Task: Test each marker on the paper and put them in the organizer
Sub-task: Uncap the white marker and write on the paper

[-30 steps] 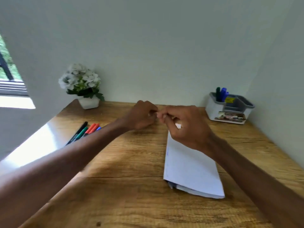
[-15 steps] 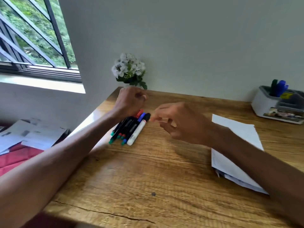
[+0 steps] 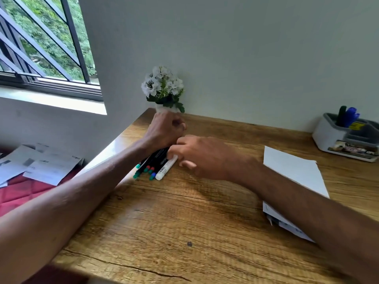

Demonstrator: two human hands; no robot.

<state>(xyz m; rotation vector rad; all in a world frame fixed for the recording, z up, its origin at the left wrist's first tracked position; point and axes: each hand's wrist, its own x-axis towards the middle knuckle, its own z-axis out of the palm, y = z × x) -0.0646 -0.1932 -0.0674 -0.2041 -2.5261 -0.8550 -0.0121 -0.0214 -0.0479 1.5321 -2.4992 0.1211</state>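
Note:
Several markers (image 3: 150, 163) lie side by side at the desk's left edge, dark-bodied with green, red and blue end caps. The rightmost is a white marker (image 3: 166, 168). My right hand (image 3: 202, 155) reaches over from the right, and its fingertips and thumb pinch the white marker's far end. Just behind the markers, my left hand (image 3: 166, 129) is curled into a fist, with nothing visible in it. White paper (image 3: 292, 173) lies to the right, partly under my right forearm. The white and grey organizer (image 3: 328, 138) at the far right holds a green and a blue marker.
A small white pot of white flowers (image 3: 163, 89) stands against the wall right behind my left hand. The wooden desk (image 3: 184, 218) ends at its left edge beside the markers. Loose papers (image 3: 41, 165) lie on a red surface below the window.
My view has swung left from the paper to the markers. My hands parted; the right one moved down onto the white marker, and the left stayed curled behind the markers.

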